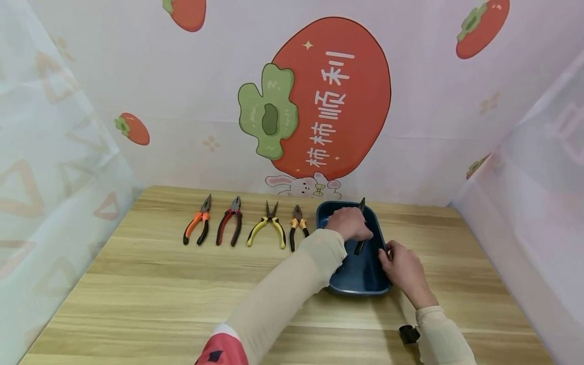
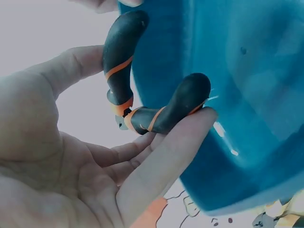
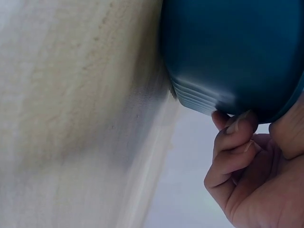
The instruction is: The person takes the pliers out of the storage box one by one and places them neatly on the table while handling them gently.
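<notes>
A blue plastic bin (image 1: 360, 284) stands on the wooden table, right of the middle. Over its inside, my left hand (image 1: 349, 223) holds a pair of pliers (image 1: 360, 247). In the left wrist view the pliers' black handles (image 2: 178, 102) with orange stripes are spread apart, with fingers against both; most of their head is hidden. My right hand (image 1: 403, 268) pinches the bin's right rim, thumb on top and fingers curled beneath, as the right wrist view shows. The bin's floor is partly covered by the left hand and forearm.
Left of the bin, several pliers lie in a row: orange-black pliers (image 1: 197, 220), red-black pliers (image 1: 229, 221), yellow-black pliers (image 1: 268, 225) and smaller black-and-orange pliers (image 1: 298, 223). A printed backdrop (image 1: 205, 162) rises behind the table. A small black object (image 1: 409, 334) is beside the right wrist.
</notes>
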`<state>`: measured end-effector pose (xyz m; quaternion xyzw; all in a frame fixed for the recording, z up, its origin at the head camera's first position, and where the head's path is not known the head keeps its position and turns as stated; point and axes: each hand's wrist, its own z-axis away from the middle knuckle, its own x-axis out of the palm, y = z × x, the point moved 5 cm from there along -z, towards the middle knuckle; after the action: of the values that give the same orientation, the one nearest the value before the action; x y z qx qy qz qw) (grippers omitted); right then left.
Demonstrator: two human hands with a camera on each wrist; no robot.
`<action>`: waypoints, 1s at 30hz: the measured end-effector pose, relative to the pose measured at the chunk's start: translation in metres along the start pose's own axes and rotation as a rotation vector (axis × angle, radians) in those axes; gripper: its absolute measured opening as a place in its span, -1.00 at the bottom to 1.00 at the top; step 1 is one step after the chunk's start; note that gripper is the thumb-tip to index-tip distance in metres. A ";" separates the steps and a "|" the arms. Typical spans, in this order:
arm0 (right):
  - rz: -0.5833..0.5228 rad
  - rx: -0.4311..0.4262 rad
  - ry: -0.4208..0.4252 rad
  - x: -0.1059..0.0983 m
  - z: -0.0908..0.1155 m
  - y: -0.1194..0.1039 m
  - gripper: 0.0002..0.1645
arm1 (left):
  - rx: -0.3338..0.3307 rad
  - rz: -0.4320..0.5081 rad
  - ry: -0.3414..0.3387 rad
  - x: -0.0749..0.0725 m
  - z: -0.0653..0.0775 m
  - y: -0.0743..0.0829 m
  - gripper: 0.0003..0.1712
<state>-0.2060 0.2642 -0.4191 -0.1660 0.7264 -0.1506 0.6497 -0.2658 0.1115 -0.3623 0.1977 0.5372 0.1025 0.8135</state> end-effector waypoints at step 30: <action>0.047 0.010 -0.043 -0.007 -0.003 0.005 -0.75 | 0.132 0.230 0.051 -0.056 0.047 -0.047 -0.57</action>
<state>-0.2086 0.2713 -0.4149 -0.1487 0.7152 -0.1356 0.6693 -0.2477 0.0379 -0.3195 0.3085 0.5370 0.1642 0.7678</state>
